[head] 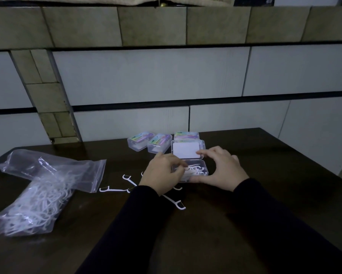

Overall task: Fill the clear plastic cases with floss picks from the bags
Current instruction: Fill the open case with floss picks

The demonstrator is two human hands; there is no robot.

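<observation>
four clear cases on the dark table: three shut ones with colourful labels, one far beyond the left fingertips, the second just past them, the third behind the raised lid; one open case lying between the two hands, its lid tipped back with a white card showing. inside the open case, a small heap of white floss picks, too tangled to count. left hand at the case's left edge, fingers curled and pinching some picks over the rim; exactly how many, cannot tell. right hand cupping the case's right side, thumb along the near wall, index fingertip resting on the lid's lower right corner, fingers bent around the case. loose picks on the table near the left wrist: one just left of the knuckles, one further left, one below the wrist, bits of others hidden under the hand and sleeve. two clear zip bags well left of the left hand: one stuffed with white picks, the other behind it, contents unclear in the dim light.
</observation>
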